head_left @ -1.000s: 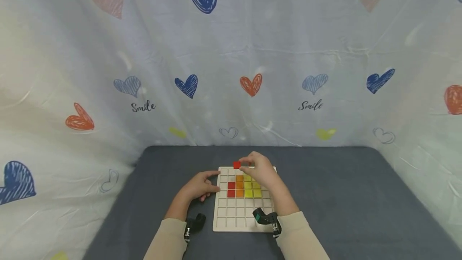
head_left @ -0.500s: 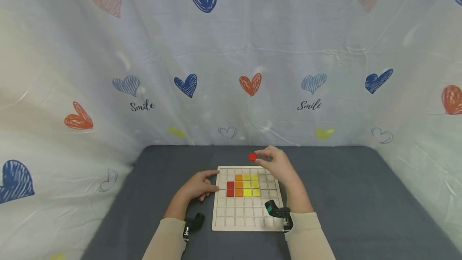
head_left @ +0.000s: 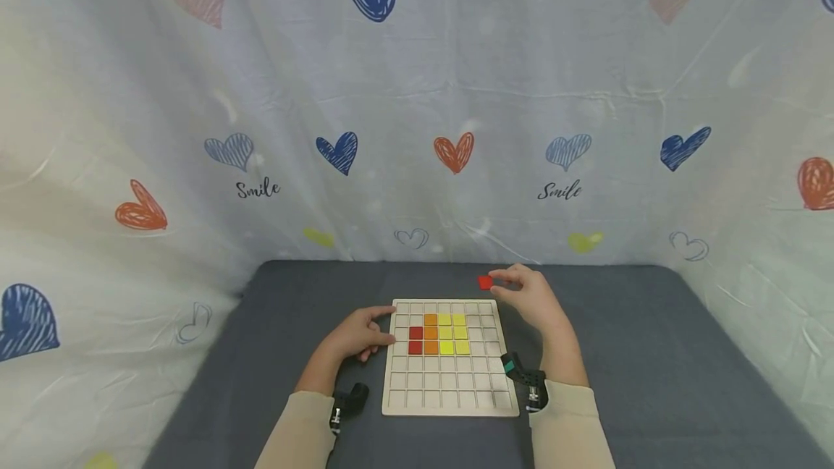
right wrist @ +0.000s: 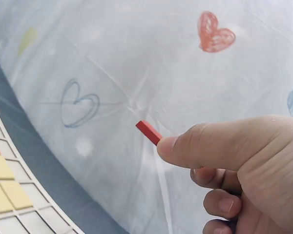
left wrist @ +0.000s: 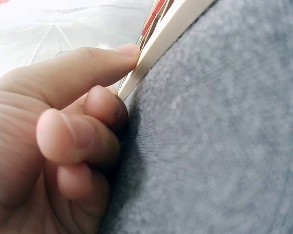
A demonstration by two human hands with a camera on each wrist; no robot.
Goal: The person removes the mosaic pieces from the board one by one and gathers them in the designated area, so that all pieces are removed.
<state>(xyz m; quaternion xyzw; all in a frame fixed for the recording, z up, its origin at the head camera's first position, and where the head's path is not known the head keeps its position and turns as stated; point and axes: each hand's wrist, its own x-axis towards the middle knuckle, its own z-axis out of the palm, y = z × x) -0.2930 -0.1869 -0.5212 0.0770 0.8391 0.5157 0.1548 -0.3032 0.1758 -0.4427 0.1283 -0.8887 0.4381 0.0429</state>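
A pale wooden grid board (head_left: 449,402) lies on the dark table, with red tiles (head_left: 415,340), orange tiles (head_left: 431,334) and yellow tiles (head_left: 453,334) set in its cells. My left hand (head_left: 357,333) touches the board's left edge with index finger and thumb, the other fingers bent. In the left wrist view a fingertip (left wrist: 129,51) meets the board's side (left wrist: 158,48). Beyond the far right corner of the board, my right hand (head_left: 531,297) pinches a small red square tile (head_left: 485,282) by one side. The right wrist view shows this tile (right wrist: 148,131) edge-on, held in the air.
Dark grey cloth covers the table (head_left: 651,353). Behind it hangs a pale curtain (head_left: 495,201) printed with hearts and the word Smile. A black wrist camera (head_left: 350,402) sits at the left wrist, and another camera (head_left: 521,375) at the right.
My right hand has moved right with the red tile, from over the board's far edge to beyond its far right corner. The left hand stays at the board's edge.
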